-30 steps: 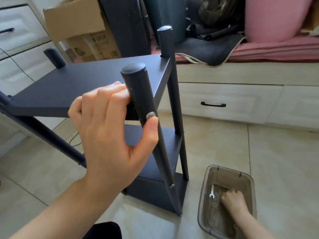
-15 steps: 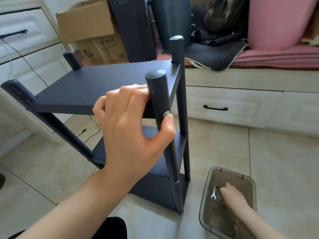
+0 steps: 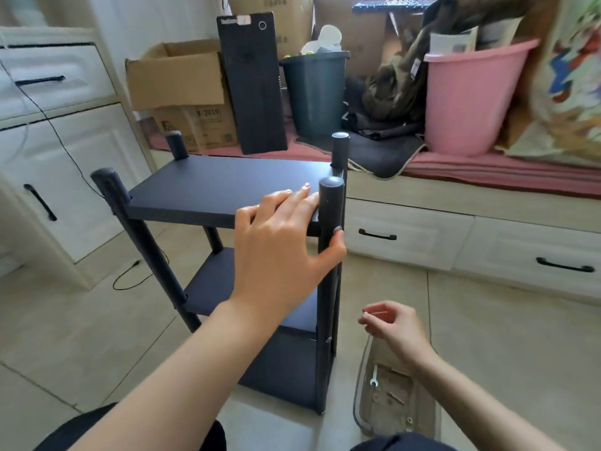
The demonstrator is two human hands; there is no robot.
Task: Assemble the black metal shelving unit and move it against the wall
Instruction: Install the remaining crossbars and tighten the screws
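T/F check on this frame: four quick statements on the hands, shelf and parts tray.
1. The left hand lies on the top shelf, thumb against the front post. True.
2. The right hand is down inside the parts tray. False: it is raised above the tray, pinching a small thin part too small to identify.
3. A small wrench lies in the tray. True.
4. The shelving unit lies flat on its side. False: it stands upright on the floor.
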